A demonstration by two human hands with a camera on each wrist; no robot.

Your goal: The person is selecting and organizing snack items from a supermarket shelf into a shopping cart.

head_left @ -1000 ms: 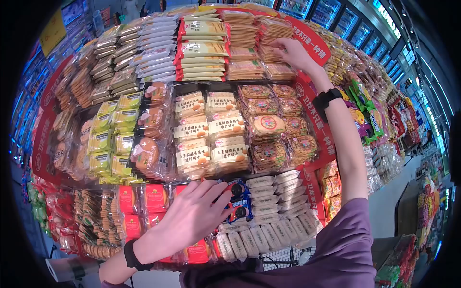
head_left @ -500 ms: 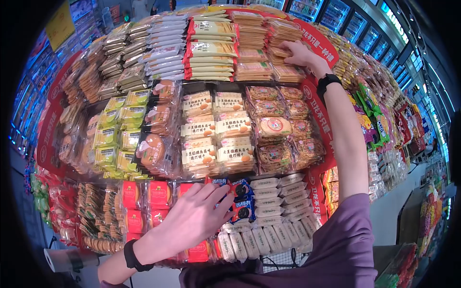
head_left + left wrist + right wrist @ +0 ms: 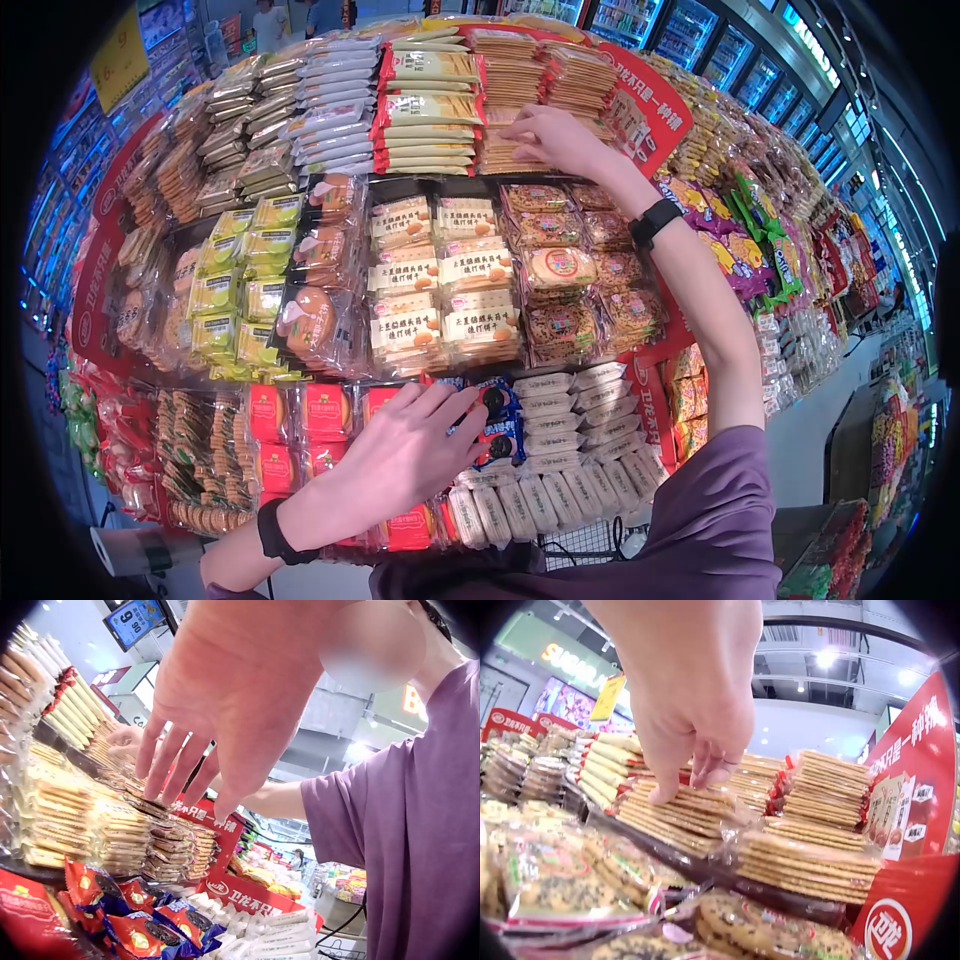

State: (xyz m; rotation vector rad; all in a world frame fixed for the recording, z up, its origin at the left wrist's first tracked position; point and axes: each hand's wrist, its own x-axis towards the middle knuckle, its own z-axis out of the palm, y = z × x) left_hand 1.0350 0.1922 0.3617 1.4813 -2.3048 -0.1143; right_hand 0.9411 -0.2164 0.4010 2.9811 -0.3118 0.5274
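Note:
Thin flat crackers in clear wrap (image 3: 512, 157) fill the back of the display, under my right hand (image 3: 562, 143). In the right wrist view, the thumb and bent fingers of that hand (image 3: 697, 697) touch the top of one cracker pack (image 3: 676, 819), with no pack lifted. My left hand (image 3: 408, 448) is low at the front, over red packs and beside blue cookie packets (image 3: 502, 428). Seen from the left wrist, its fingers hang loosely spread and hold nothing (image 3: 225, 697), above the blue and red packets (image 3: 141, 935).
Yellow-and-red packets (image 3: 430, 108) stand left of the crackers. Cream-labelled packs (image 3: 485, 315) and seeded cookies (image 3: 562, 325) fill the middle trays. Small white wrapped bars (image 3: 550, 500) lie at the front right. A red printed board (image 3: 650, 110) edges the back right corner.
My right hand has moved left, from the right-hand cracker stacks to the stack beside the yellow-and-red packets. My left hand stays over the front row.

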